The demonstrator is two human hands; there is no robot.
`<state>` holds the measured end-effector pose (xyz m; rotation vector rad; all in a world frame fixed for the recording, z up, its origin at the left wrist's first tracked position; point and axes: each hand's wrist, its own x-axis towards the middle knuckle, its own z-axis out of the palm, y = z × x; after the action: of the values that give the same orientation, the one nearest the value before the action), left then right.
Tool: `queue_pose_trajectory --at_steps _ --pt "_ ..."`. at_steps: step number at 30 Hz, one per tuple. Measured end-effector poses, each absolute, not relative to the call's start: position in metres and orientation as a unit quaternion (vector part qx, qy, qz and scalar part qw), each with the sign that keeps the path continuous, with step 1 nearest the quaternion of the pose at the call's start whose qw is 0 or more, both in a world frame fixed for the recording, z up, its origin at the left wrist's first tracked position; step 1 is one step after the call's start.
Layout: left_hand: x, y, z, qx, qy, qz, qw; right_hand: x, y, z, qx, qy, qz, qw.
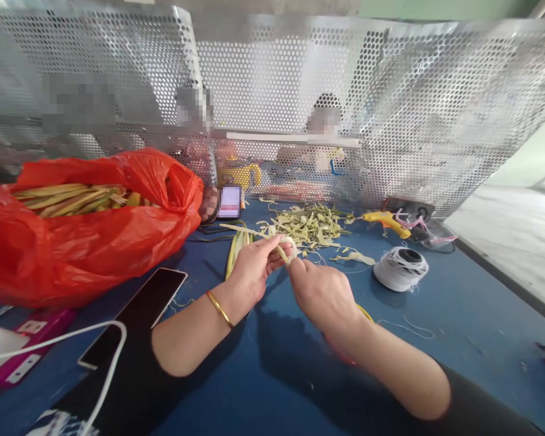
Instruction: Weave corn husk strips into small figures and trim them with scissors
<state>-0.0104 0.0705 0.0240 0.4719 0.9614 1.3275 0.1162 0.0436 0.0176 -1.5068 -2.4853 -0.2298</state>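
My left hand (254, 266) pinches a pale, flat plant strip (282, 253) that curves into a loop near the fingertips, with one end sticking out to the upper left. Close against it, my right hand (320, 290) is closed on the lower end of the same strip, its fingertips largely hidden. Longer green-edged strips (238, 245) lie just behind my left wrist. Beyond both hands spreads a heap of pale green scraps (315, 225). To the right stands a spool of white thread (400, 268), with loose thread on the blue table (472, 297).
An orange-red plastic bag (104, 233) of dry strips fills the left. Nearby are a dark phone (157, 297), a purple power strip (27, 363) with a white cable, and a lit phone (230, 201). A yellow glue gun (386, 223) lies back right. Perforated metal screens (272, 72) stand behind; people sit beyond.
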Motion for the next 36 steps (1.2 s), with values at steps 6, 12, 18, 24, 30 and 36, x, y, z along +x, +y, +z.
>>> queue_pose_trajectory --at_steps 6,12,18,24,30,36 --pt "-0.01 0.07 0.026 0.187 0.437 0.576 0.664 0.107 0.038 0.009 -0.499 -0.862 0.047 0.08" --pt "-0.013 0.071 0.029 0.217 0.443 0.578 0.65 0.121 0.045 0.014 -0.442 -0.851 -0.033 0.282" --pt "-0.011 0.07 0.028 0.263 0.413 0.574 0.656 0.127 0.07 0.011 -0.459 -0.754 0.271 0.384" --pt "-0.013 0.072 0.025 0.291 0.431 0.549 0.655 0.134 0.08 0.013 -0.486 -0.772 0.259 0.318" --pt "-0.01 0.069 0.022 0.371 0.44 0.487 0.657 0.146 0.073 0.036 -0.462 -0.777 0.02 0.427" --pt "0.001 0.055 0.018 0.494 0.446 0.378 0.644 0.144 0.079 0.032 -0.495 -0.747 0.244 0.371"
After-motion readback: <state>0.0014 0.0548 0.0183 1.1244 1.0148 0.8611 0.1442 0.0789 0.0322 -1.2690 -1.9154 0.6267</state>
